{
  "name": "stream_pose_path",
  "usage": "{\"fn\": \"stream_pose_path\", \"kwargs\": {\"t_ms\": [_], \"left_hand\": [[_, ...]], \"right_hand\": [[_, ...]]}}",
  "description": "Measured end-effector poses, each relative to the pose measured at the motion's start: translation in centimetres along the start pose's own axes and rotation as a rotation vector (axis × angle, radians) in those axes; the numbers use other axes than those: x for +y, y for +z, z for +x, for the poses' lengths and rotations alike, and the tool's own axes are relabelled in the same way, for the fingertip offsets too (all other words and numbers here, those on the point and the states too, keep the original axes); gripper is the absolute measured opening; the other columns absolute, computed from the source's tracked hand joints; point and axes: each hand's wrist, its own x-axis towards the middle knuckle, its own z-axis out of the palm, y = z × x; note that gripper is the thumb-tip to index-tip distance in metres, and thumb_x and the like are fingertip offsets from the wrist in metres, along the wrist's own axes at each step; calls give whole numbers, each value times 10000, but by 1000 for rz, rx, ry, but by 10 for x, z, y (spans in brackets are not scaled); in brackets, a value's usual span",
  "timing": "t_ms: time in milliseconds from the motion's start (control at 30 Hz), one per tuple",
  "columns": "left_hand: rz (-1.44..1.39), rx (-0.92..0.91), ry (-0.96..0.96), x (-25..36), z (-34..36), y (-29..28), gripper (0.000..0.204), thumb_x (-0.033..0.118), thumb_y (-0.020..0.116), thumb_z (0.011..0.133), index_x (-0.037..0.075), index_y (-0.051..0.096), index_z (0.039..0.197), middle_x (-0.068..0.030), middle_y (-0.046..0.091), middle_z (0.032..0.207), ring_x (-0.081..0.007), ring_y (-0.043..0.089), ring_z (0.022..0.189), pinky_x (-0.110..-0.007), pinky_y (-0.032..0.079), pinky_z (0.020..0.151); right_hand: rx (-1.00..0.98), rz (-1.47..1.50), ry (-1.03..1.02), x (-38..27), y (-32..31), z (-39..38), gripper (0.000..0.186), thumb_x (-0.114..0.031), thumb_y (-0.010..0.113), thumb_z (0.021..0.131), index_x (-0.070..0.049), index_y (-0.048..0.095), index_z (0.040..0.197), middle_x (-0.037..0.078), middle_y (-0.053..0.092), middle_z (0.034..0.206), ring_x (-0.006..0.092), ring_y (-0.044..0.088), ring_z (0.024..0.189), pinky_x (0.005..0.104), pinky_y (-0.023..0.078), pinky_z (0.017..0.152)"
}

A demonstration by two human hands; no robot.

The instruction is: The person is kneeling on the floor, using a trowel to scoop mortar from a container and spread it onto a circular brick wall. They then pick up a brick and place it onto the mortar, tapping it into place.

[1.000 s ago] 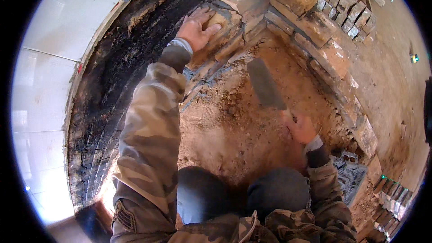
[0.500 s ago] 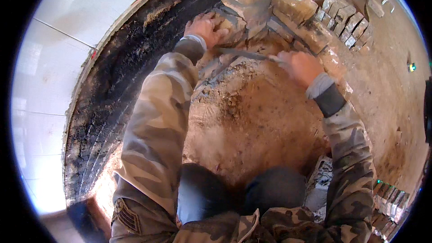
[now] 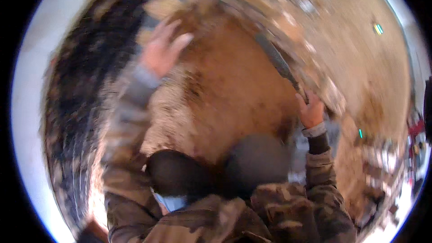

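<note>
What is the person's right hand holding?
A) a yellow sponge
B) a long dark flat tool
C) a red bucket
B: the right hand grips the handle end of a long dark flat tool slanting up over the sandy mound.

Building site, stacked bricks, dirt floor

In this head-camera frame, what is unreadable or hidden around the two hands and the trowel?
- Head view, motion blur: the bricks smear into streaks, so no joints or count.
- Trowel: only a dark streak; its blade outline is lost in blur.
- Right hand: closed on the handle, but finger detail is smeared.
- Left hand: open, whether it touches anything cannot be told.
- Dark curved wall: texture blurred.
- Dark knee pads hide the ground beneath.
</note>
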Motion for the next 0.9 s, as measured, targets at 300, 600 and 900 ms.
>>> {"fn": "stream_pose_path", "kwargs": {"t_ms": [300, 600, 900], "left_hand": [[-853, -789, -404, 40, -172, -94, 550, 142, 564, 929, -78, 422, 1414, -224, 524, 1391, -324, 510, 1293, -399, 352, 1112], [-763, -767, -491, 36, -187, -86, 458, 126, 552, 966, -66, 478, 1376, -209, 573, 1326, -284, 549, 1233, -382, 383, 1078], [-793, -747, -477, 37, -179, -76, 461, 100, 544, 958, -61, 466, 1384, -199, 580, 1319, -274, 554, 1229, -372, 393, 1072]], "right_hand": [[-155, -536, 793, 98, -96, -319, 368, -370, 558, 954, -17, 619, 869, 288, 643, 813, 477, 639, 789, 556, 481, 662], [-506, -464, 1023, 32, -80, -400, 376, -416, 483, 979, -54, 581, 1007, 291, 660, 855, 506, 626, 827, 592, 479, 714], [-273, -445, 1053, 71, -15, -426, 521, -505, 476, 968, -15, 634, 884, 279, 663, 861, 482, 631, 857, 554, 486, 740]]}}
